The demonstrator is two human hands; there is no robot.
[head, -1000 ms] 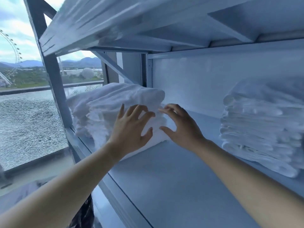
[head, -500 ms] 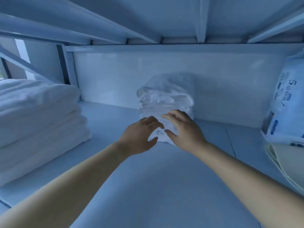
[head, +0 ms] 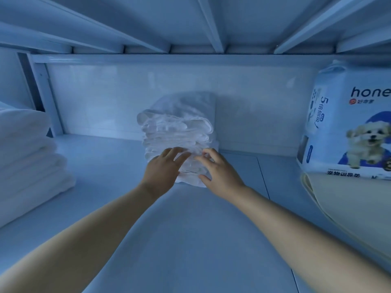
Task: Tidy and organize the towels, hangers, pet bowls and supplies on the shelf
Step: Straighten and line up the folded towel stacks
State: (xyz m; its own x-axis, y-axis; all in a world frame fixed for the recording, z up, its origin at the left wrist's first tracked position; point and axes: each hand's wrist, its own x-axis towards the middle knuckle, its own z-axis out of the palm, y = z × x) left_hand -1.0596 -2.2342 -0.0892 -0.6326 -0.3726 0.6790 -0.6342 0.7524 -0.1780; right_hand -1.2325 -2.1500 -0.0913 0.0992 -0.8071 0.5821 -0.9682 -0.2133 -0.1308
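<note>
Left hand (head: pixel 163 169) and right hand (head: pixel 221 173), fingers spread, press the small towel stack's (head: pixel 177 127) front, likely squaring it on the shelf (head: pixel 190 240).

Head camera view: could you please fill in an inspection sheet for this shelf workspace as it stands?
Surface: pale blue shelf board, flat, with a seam towards the right.
Job's things: small stack of folded white cloths at centre back; large stack of folded white towels at the left; white and blue pet pad package with a puppy picture at the right.
Clutter: beige flat sheets under the package.
Hands: left hand, fingers straight, touches the cloth stack's front; right hand touches it too, fingers bent, grip unclear.
Cables: nothing seen.
Surroundings: ribbed underside of the upper shelf; pale back panel.
</note>
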